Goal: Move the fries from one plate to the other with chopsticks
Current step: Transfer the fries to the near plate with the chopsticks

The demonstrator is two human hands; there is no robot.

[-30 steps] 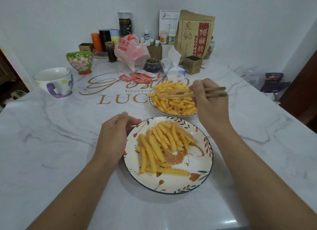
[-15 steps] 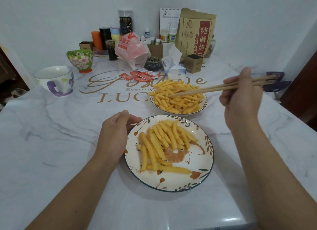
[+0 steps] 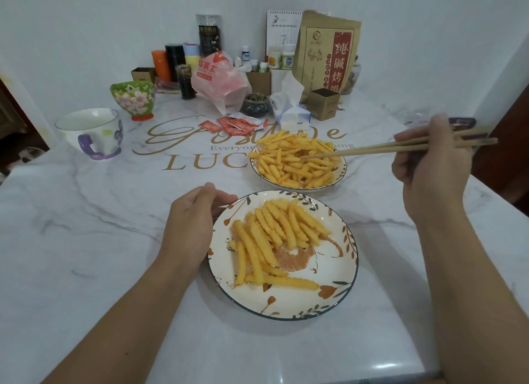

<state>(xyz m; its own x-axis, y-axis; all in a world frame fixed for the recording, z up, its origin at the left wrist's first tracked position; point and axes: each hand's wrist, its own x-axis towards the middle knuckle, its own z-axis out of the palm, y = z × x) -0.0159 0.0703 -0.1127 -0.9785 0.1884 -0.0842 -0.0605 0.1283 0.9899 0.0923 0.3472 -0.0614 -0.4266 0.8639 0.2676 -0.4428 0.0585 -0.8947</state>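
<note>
Two leaf-patterned plates sit on the marble table. The near plate (image 3: 337, 292) holds a loose bunch of crinkle fries (image 3: 272, 235). The far plate (image 3: 342, 173) carries a bigger heap of fries (image 3: 289, 160). My right hand (image 3: 429, 163), to the right of the far plate, grips a pair of wooden chopsticks (image 3: 372, 149) whose tips reach into the far heap. The tips lie close together; whether they pinch a fry is unclear. My left hand (image 3: 191, 223) holds the near plate's left rim, thumb on the edge.
A white mug with a purple handle (image 3: 91, 132) and a green floral bowl (image 3: 133, 99) stand at the left. Ketchup sachets (image 3: 234, 124), a tissue pack (image 3: 290, 109), a plastic bag (image 3: 220, 80), a brown paper bag (image 3: 329, 52) and several jars crowd the back.
My right hand has drawn back to the right of the far plate. The chopstick tips have lowered into the far heap of fries. My left hand has stayed on the near plate.
</note>
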